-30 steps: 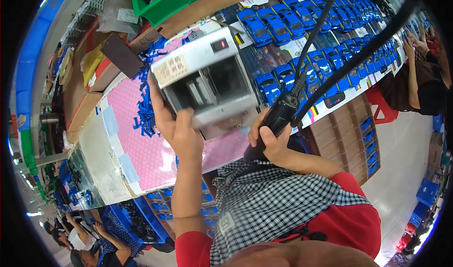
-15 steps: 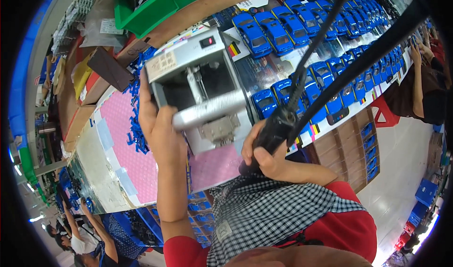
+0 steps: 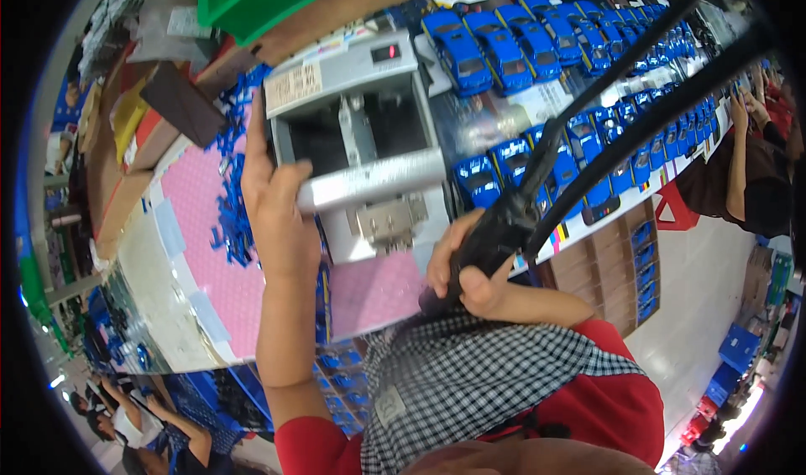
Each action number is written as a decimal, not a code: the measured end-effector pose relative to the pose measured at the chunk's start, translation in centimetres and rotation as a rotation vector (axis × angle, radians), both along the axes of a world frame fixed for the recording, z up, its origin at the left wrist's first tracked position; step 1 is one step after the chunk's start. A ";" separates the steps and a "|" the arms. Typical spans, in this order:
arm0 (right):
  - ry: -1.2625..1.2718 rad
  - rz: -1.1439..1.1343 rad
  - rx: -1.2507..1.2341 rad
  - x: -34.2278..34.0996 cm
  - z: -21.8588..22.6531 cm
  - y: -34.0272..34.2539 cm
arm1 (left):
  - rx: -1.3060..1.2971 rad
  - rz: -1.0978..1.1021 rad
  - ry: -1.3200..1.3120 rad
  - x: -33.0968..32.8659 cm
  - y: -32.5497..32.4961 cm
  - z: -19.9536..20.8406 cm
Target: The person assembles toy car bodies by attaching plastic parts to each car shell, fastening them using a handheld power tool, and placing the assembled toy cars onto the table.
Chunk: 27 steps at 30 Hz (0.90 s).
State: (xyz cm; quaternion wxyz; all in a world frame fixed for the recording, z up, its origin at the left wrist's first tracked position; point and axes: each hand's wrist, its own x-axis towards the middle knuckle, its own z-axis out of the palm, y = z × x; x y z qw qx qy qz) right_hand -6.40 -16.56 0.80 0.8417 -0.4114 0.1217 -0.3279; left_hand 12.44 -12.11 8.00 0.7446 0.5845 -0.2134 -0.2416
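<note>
A grey metal box machine [image 3: 294,97] with an open top and a lit red switch stands on the worktable. A shiny metal roller [image 3: 378,180] spans its front above a small metal plate [image 3: 388,223]. My left hand [image 3: 281,211] grips the machine's left side, fingers along the wall and thumb by the roller's end. My right hand [image 3: 470,265] is closed around a black-handled tool [image 3: 495,240] with thick dark cords running to the upper right; its exact kind cannot be told. The handle is just right of the machine, near the table's front edge.
Rows of blue toy cars [image 3: 508,51] cover the table's right side. Small blue parts [image 3: 231,215] lie on a pink mat [image 3: 185,190] left of the machine. A green bin [image 3: 252,9] and cardboard boxes border the back. A compartment tray [image 3: 588,274] is below the table edge. Co-workers sit both sides.
The view has shifted a little. The machine appears slightly turned clockwise, with my left hand still on it. My right hand keeps its hold on the black-handled tool.
</note>
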 end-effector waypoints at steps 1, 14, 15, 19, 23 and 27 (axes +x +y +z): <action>0.002 -0.019 -0.004 0.0 0.3 0.1 | 0.006 -0.016 0.012 0.1 0.2 0.2; 0.009 -0.169 -0.260 -1.9 2.5 0.3 | 0.746 0.105 -0.799 -6.0 15.7 -4.4; 0.036 -0.115 -0.276 -2.2 2.8 0.0 | 0.817 0.106 -0.854 -6.7 16.0 -4.8; -0.051 -0.176 -0.472 -2.1 3.8 -0.1 | 0.915 0.153 -0.839 -6.8 17.9 -6.8; -0.181 -0.247 -0.769 -1.3 3.7 -0.6 | 0.917 0.228 -0.797 -5.8 17.7 -6.7; -0.245 -0.214 -0.957 -0.9 0.9 -1.3 | 0.837 0.295 -0.941 -7.6 16.6 -5.7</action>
